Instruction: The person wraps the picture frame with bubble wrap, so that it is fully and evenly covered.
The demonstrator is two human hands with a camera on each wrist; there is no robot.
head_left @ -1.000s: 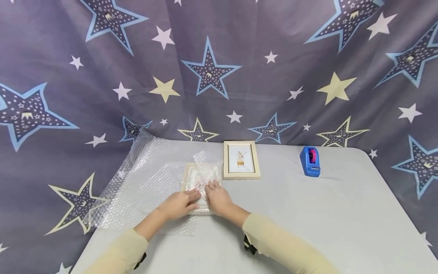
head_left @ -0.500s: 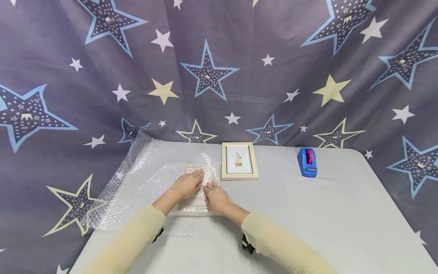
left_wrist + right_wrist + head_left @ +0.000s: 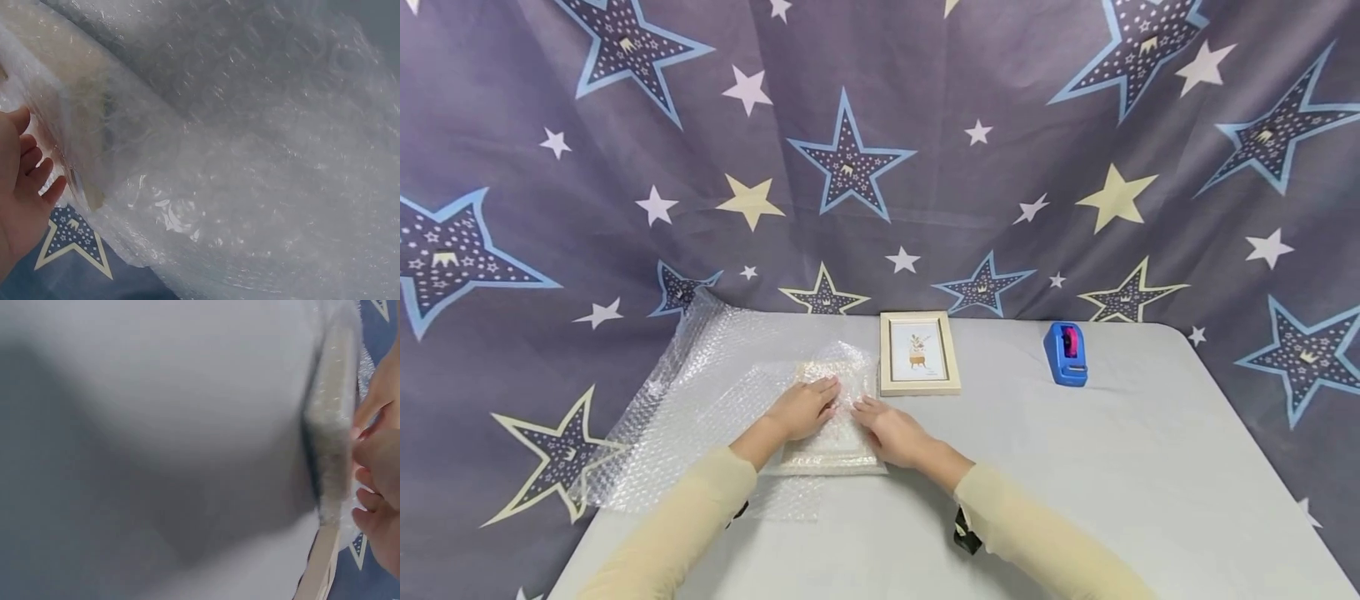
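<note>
A wooden picture frame (image 3: 831, 461) lies flat on the table under layers of bubble wrap. My left hand (image 3: 801, 410) rests on the wrapped face with its fingers stretched out. On the right edge, my right hand (image 3: 898, 435) touches the wrap, fingers fairly straight. To the left spreads the loose bubble wrap sheet (image 3: 677, 433). In the left wrist view, the left hand (image 3: 25, 187) shows at the left side, beside the wrapped frame (image 3: 81, 112). The right wrist view has the right hand's fingertips (image 3: 364, 515) right at the wrapped frame's side (image 3: 331, 425).
Just behind the wrapped frame stands a second picture frame (image 3: 955, 367), unwrapped, with a plant print. A blue tape dispenser (image 3: 1066, 354) with a pink core sits at the back right of the white table (image 3: 1075, 467). A star-patterned cloth (image 3: 880, 233) hangs behind.
My left hand has moved up and forward from the lower left of the wrapped frame onto its face. My right hand has slid slightly right, toward the frame's edge.
</note>
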